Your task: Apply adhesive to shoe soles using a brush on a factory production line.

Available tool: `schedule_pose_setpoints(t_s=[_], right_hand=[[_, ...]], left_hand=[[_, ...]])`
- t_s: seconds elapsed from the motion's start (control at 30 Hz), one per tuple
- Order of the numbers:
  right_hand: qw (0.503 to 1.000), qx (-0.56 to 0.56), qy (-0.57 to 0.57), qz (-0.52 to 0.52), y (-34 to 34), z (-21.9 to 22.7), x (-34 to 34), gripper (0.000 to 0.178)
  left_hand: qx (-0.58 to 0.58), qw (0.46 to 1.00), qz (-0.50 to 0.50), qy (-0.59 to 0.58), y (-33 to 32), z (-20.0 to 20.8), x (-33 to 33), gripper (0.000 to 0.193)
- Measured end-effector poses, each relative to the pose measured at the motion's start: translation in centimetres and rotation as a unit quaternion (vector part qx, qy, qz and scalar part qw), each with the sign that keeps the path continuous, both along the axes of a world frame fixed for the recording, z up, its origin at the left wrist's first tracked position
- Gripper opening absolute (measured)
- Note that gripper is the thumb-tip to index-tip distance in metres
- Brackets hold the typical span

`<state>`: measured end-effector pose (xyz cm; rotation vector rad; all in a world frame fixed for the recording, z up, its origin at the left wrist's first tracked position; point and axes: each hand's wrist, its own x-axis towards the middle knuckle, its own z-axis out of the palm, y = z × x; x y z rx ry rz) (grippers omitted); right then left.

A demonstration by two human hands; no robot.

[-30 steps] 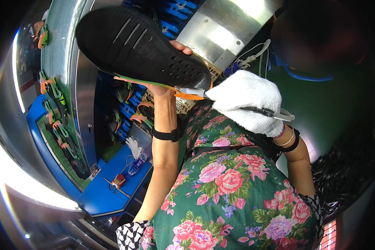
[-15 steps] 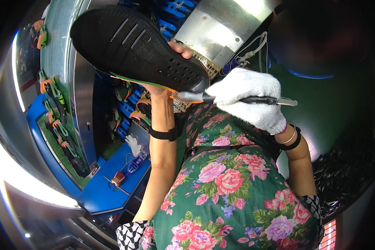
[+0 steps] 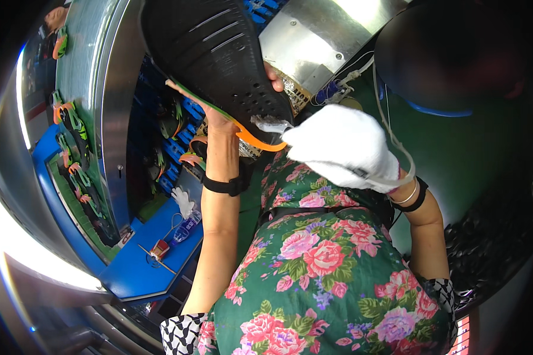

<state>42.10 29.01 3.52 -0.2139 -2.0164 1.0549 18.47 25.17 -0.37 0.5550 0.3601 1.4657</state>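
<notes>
At upper centre | left grip (image 3: 221, 120) clasping a black-soled shoe (image 3: 210, 56), sole toward the camera | gloved right grip (image 3: 343, 148) wrapped round a brush-like tool (image 3: 270, 125), tip at the perforated end | lower left, blue tabletop (image 3: 127, 275) bearing a bottle (image 3: 185, 230)

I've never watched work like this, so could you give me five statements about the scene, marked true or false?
1. The right hand wears a white glove. True.
2. The left hand is gloved too. False: it is bare.
3. The tip of the brush-like tool is at the holed end of the shoe sole. True.
4. The sole's underside is white. False: it is black.
5. A bottle is on the blue table. True.
</notes>
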Motion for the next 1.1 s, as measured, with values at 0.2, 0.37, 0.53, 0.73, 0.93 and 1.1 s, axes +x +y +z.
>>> schedule_pose_setpoints(t_s=[0.2, 0.37, 0.53, 0.73, 0.93, 1.1], right_hand=[[0.955, -0.238, 0.042, 0.172, 0.3, 0.5, -0.2, 0.022], [0.994, -0.086, 0.002, 0.073, 0.6, 0.2, -0.4, 0.020], [0.980, -0.100, -0.031, 0.169, 0.3, 0.1, -0.3, 0.024], [0.986, 0.011, -0.076, 0.150, 0.8, -0.2, -0.6, 0.029], [0.974, -0.077, -0.015, 0.213, 2.7, 0.1, -2.3, 0.027], [0.954, -0.183, -0.057, 0.232, 3.0, 2.0, -2.6, 0.012]], left_hand=[[-0.104, 0.989, -0.105, -0.032, 0.3, -0.3, -1.2, 0.133], [-0.166, 0.980, -0.102, 0.033, 0.8, -0.6, -1.4, 0.132], [-0.233, 0.948, -0.161, 0.145, 0.9, 0.5, -0.9, 0.122], [-0.276, 0.929, -0.162, 0.188, 1.4, -0.1, -1.3, 0.085], [-0.350, 0.898, -0.158, 0.214, 2.5, -1.3, -2.2, 0.082], [-0.400, 0.889, -0.163, 0.151, 2.4, -0.7, -3.0, 0.089]])
